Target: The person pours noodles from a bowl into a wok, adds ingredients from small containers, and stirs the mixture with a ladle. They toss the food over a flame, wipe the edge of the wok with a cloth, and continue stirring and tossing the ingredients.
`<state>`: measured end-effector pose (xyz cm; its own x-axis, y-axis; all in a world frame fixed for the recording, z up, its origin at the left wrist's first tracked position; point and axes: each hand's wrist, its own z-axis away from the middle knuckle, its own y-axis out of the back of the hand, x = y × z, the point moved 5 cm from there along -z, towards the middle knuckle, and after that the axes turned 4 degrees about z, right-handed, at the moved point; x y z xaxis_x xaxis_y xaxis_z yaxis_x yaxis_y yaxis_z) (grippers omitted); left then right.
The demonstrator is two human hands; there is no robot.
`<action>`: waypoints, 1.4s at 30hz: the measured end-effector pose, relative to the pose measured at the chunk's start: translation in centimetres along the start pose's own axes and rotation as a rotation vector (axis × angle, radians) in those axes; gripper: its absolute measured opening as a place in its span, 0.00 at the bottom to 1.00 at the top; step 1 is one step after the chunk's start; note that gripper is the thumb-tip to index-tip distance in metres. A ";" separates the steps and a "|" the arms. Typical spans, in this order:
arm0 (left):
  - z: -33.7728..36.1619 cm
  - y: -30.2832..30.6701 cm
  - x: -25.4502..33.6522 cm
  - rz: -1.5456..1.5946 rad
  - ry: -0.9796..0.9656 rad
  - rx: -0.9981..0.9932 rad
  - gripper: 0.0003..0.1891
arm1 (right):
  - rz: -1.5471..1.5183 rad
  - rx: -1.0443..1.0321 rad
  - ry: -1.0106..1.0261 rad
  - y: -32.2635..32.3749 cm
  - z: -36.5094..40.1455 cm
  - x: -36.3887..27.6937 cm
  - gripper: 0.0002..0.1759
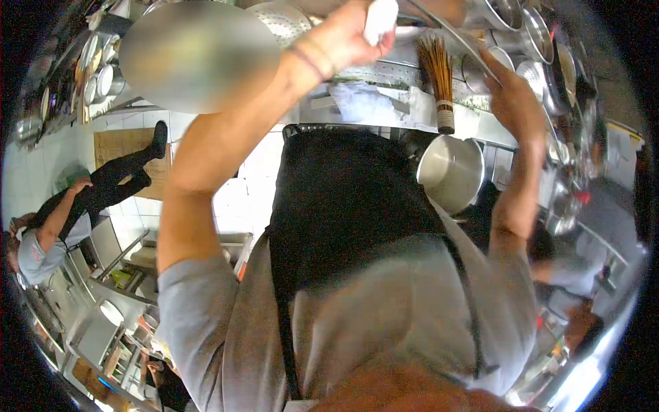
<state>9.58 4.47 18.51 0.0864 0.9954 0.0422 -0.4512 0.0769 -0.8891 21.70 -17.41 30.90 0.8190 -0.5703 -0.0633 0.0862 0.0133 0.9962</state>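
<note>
At the top of the head view, my left hand (364,44) is closed around a small white bundle (381,20) that looks like a folded cloth. My right hand (513,106) is farther right, its fingers closed on the lower end of a long, thin metal handle (449,31). That handle slants up and left, and its far end is out of the frame. Between my hands a bamboo wok brush (438,82) lies on the metal counter (405,118), bristles pointing away from me. Whitish scraps (364,103) lie on the counter below my left hand.
A deep steel pot (451,173) stands below the counter edge, right of my black apron (350,206). Steel pans (535,34) crowd the upper right, and a perforated colander (285,24) is at the top. Another person (58,213) is at the left. A blurred patch covers the upper left.
</note>
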 end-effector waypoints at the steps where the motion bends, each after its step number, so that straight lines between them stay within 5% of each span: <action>1: -1.2 0.8 1.1 0.008 -0.088 0.094 0.12 | -0.011 0.059 0.052 -2.9 -2.3 1.1 0.27; 4: -0.8 4.3 -0.4 0.021 -0.314 0.150 0.09 | 0.066 0.027 -0.102 -3.7 -3.3 -0.6 0.26; 6: 2.9 6.6 -3.4 -0.187 -0.166 0.090 0.08 | 0.033 -0.030 -0.119 -2.2 -1.4 -0.7 0.28; 8: 6.5 6.3 -5.6 -0.001 0.062 0.170 0.09 | -0.047 -0.005 -0.035 0.4 0.5 0.0 0.29; 11: 3.5 4.1 -1.9 -0.457 -0.261 0.001 0.09 | -0.005 -0.034 0.038 1.0 0.1 -0.7 0.29; 12: 3.0 1.6 -1.3 0.089 0.052 0.141 0.10 | -0.003 -0.004 0.060 0.8 -1.2 -1.4 0.28; 16: -2.3 4.3 0.3 0.005 -0.193 0.025 0.10 | 0.016 0.135 0.071 -4.3 -5.3 0.3 0.28; 18: 1.5 5.7 -3.2 -0.134 -0.172 0.156 0.11 | 0.075 0.043 -0.088 -2.7 -3.3 -0.9 0.28; 20: 4.3 6.1 -5.0 -0.021 0.042 0.088 0.12 | -0.045 -0.013 -0.044 -0.3 -1.2 0.1 0.30; 24: 2.2 1.1 0.0 0.004 0.027 0.083 0.10 | 0.053 -0.014 -0.017 -0.3 -2.6 0.5 0.31; 30: 0.1 5.8 -1.6 -0.143 -0.265 0.158 0.10 | 0.095 0.030 -0.182 -3.0 -4.7 -1.7 0.29; 32: 3.4 6.7 -4.0 -0.130 -0.041 0.144 0.10 | 0.041 0.026 -0.118 -1.6 -3.2 -0.4 0.29; 35: 1.8 4.5 -2.0 -0.042 0.033 0.010 0.11 | 0.021 -0.070 -0.078 -0.6 -1.7 0.3 0.26; 38: -1.5 2.3 2.0 0.081 0.046 0.006 0.12 | 0.063 0.064 -0.070 -2.5 -4.4 -1.0 0.31; 42: -1.0 6.4 -1.1 -0.021 -0.269 0.130 0.06 | -0.020 0.155 -0.151 -5.4 -5.2 0.0 0.28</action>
<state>7.50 3.81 12.34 -0.1338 0.9716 0.1952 -0.5634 0.0875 -0.8215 24.18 -13.23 25.23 0.7230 -0.6856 -0.0854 0.0042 -0.1192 0.9929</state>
